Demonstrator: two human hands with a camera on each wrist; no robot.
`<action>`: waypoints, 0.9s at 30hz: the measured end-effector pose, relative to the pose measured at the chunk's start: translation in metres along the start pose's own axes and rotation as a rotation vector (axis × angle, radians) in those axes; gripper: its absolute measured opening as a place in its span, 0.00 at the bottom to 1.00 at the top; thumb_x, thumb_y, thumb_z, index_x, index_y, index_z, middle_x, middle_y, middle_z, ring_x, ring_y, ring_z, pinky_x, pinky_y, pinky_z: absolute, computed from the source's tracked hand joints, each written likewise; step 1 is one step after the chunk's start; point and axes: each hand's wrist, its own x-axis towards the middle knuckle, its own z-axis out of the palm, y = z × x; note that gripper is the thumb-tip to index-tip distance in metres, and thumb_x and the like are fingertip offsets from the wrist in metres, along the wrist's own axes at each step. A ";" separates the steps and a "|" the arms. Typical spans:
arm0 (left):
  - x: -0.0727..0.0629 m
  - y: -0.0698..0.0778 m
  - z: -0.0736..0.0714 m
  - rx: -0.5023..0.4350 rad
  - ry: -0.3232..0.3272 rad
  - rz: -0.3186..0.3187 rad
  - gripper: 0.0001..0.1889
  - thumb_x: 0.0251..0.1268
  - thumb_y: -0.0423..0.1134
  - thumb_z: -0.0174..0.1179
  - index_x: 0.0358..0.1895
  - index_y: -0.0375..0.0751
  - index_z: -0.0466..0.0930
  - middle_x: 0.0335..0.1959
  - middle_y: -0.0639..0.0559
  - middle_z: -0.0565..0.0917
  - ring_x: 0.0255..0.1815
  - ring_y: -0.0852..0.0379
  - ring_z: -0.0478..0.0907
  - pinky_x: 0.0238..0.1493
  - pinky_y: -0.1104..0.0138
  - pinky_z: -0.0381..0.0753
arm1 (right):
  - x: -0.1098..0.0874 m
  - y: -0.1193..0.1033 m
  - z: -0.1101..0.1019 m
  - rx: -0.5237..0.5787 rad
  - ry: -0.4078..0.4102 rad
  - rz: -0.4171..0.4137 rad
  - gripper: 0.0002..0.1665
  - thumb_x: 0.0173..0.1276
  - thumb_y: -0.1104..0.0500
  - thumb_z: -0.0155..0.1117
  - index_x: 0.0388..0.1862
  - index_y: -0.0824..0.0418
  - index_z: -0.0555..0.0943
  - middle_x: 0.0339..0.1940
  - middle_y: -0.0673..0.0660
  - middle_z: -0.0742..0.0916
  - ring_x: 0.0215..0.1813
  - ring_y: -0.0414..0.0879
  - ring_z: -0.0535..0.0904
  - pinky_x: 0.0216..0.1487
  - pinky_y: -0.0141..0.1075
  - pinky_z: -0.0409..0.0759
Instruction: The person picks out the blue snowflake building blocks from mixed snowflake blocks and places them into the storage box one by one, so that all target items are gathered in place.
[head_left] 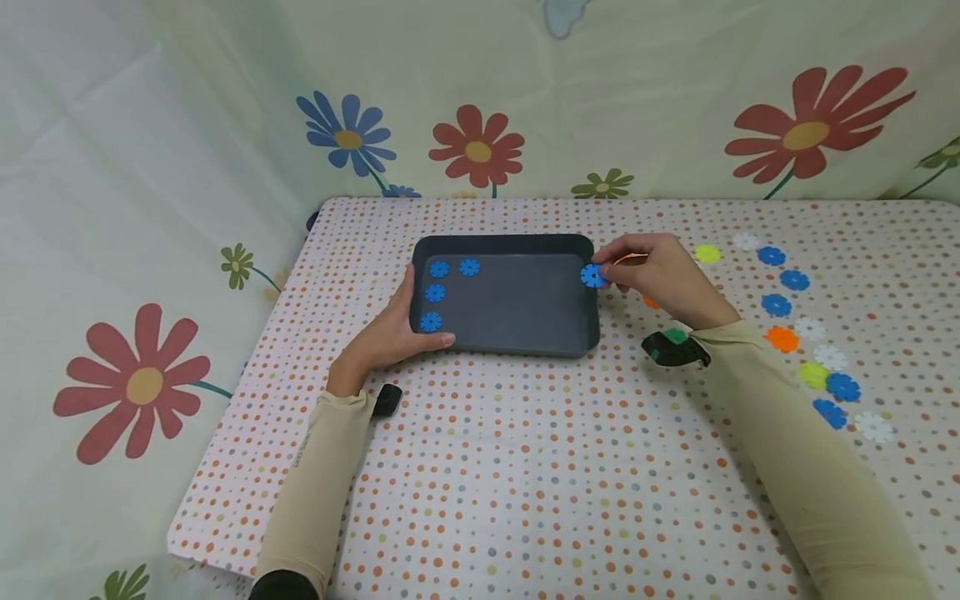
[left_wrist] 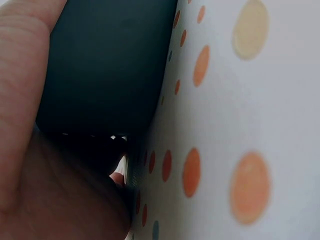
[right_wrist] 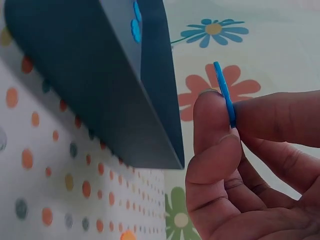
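My left hand (head_left: 390, 333) holds the near left corner of a dark grey rectangular tray (head_left: 517, 304), its thumb along the front rim and its fingers by the left side. Several blue notched plastic discs (head_left: 434, 293) lie inside, along the tray's left side and at its far left. Over the tray's right rim, my right hand (head_left: 660, 275) pinches another blue notched disc (head_left: 592, 276) between thumb and fingers. The right wrist view shows this blue disc (right_wrist: 224, 95) edge-on, apart from the tray wall (right_wrist: 120, 110). In the left wrist view, the thumb (left_wrist: 22, 95) lies beside the tray's dark wall (left_wrist: 107, 65).
Loose notched discs lie right of the tray, among them blue (head_left: 776, 305), orange (head_left: 782, 339), white (head_left: 830, 357) and yellow (head_left: 813, 375). An orange disc (head_left: 651, 302) is partly hidden under the right hand. The dotted tablecloth (head_left: 525, 467) ends at a flower-printed curtain (head_left: 660, 100).
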 end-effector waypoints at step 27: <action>0.001 -0.001 0.000 0.000 0.007 0.004 0.75 0.55 0.75 0.72 0.86 0.60 0.17 0.88 0.55 0.26 0.88 0.50 0.30 0.82 0.40 0.45 | 0.030 -0.030 0.044 0.166 -0.025 -0.079 0.13 0.78 0.61 0.68 0.53 0.69 0.87 0.45 0.61 0.89 0.43 0.61 0.82 0.43 0.38 0.82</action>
